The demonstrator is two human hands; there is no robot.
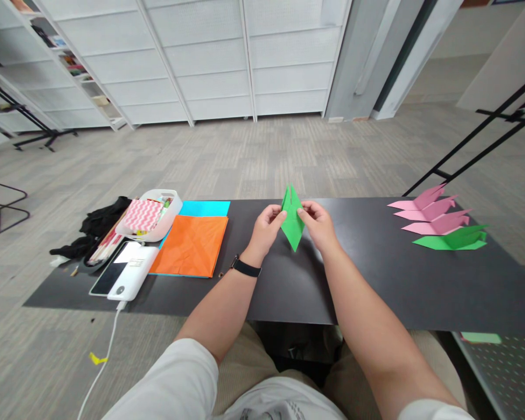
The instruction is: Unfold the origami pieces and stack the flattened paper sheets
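Note:
Between my two hands is a piece of folded green origami paper [293, 223], a long diamond with a split upper tip, held up over the dark table. My left hand [266, 226] pinches its left edge between thumb and fingers. On the opposite edge, my right hand [317, 223] grips it the same way. The fingers behind the paper are partly hidden. Off to the right stand several folded paper birds in a row: pink ones [437, 226] at the back and a green one [450, 239] in front.
Left on the black table [376, 291] lie orange paper sheets [196, 245] over blue sheets [205, 208]. Near them are a white basket [170, 219], a white power bank [133, 273] with a cable, a phone [109, 280] and black cloth [105, 219].

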